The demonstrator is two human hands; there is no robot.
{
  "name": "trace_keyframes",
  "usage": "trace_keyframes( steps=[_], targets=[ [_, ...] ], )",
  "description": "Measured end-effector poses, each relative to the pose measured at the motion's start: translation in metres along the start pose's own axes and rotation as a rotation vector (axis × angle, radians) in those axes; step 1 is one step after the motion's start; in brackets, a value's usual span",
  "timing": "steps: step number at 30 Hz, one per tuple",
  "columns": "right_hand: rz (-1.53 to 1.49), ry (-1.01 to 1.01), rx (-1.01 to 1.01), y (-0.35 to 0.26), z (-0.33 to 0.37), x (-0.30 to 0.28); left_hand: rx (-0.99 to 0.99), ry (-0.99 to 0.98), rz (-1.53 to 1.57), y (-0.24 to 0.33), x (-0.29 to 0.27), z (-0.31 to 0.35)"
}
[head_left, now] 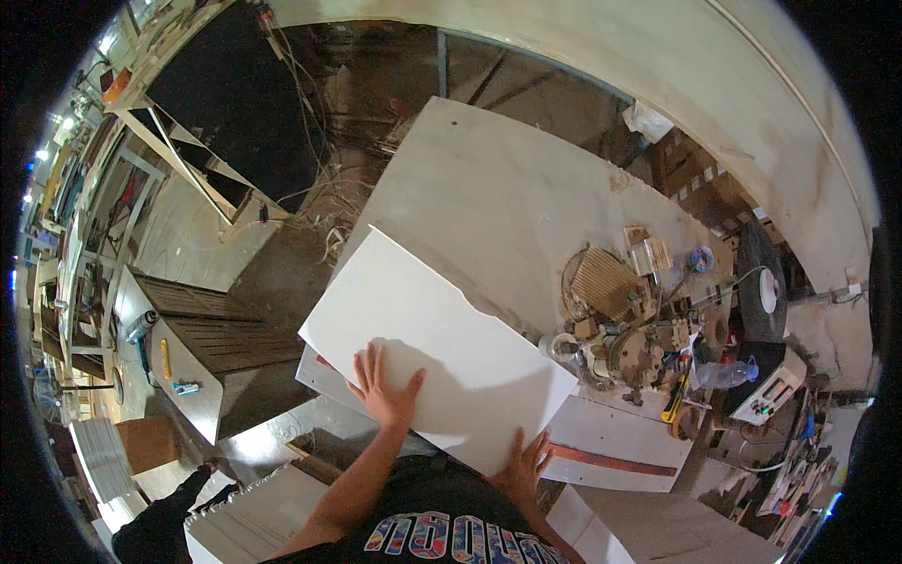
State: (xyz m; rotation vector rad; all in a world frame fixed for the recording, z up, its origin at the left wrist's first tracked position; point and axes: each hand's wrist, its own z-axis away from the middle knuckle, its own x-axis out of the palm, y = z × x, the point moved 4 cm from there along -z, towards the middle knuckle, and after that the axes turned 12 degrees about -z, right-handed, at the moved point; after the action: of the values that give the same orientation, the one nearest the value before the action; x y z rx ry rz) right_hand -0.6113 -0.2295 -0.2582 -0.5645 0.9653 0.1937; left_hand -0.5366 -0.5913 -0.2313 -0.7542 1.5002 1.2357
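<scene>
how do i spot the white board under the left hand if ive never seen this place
Find the big pale tabletop at the centre. On its near side, the person's left hand lies flat on the white board. Brighter than the tabletop, it has a small curved step in its far edge.

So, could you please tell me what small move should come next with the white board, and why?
Probably ease the white board slightly toward the machine: the left hand lies spread on its top, the right hand is at its near edge, and its right corner appears close to the machine.
</scene>
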Motion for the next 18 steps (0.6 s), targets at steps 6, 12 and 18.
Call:
trace_keyframes(
  steps=[6, 12, 18],
  targets=[
    [0.009, 0.032, -0.104, -0.024, -0.018, 0.002, -0.021, 0.112, -0.004, -0.07, -0.024, -0.104],
    [0.069, 0.075, -0.19, -0.043, -0.03, 0.013, -0.046, 0.135, -0.145, -0.125, -0.046, -0.185],
    [0.293, 0.126, -0.273, -0.078, -0.043, 0.004, -0.188, -0.045, -0.149, -0.173, -0.068, -0.225]
  ],
)
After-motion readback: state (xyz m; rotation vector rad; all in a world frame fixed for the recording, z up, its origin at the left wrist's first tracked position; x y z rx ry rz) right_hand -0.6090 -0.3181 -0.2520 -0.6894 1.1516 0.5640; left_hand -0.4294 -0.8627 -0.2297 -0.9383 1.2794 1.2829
